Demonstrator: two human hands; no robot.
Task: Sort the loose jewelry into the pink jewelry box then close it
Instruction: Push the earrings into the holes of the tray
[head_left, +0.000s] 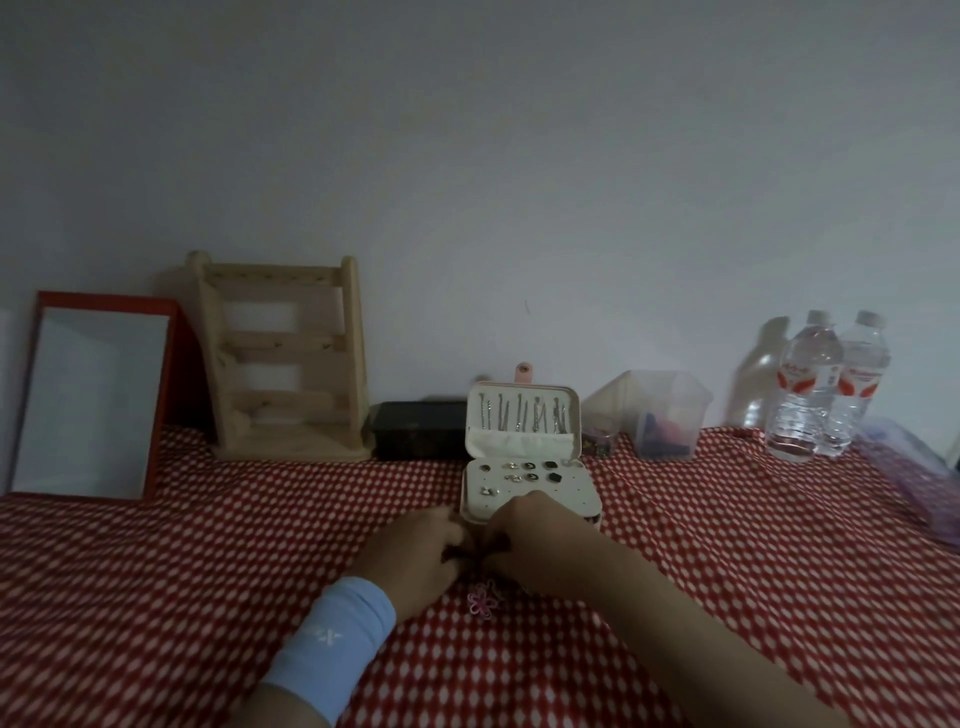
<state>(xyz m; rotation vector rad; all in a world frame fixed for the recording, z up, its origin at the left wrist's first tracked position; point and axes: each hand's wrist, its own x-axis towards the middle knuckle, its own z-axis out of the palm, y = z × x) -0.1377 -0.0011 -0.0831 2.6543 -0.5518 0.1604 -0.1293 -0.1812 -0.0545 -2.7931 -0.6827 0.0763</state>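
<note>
Before the box, left hand and right hand pinch a dark piece; fumbled, it could vanish on patterned cloth.

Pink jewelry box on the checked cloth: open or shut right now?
Open. The pink jewelry box has its lid upright, silver chains hanging inside it, and the white earring panel with studs exposed.

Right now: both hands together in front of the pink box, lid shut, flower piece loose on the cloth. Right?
No: head view shows the pink box open, lid upright. Left hand and right hand together in front of it; flower piece loose on the cloth.
</note>
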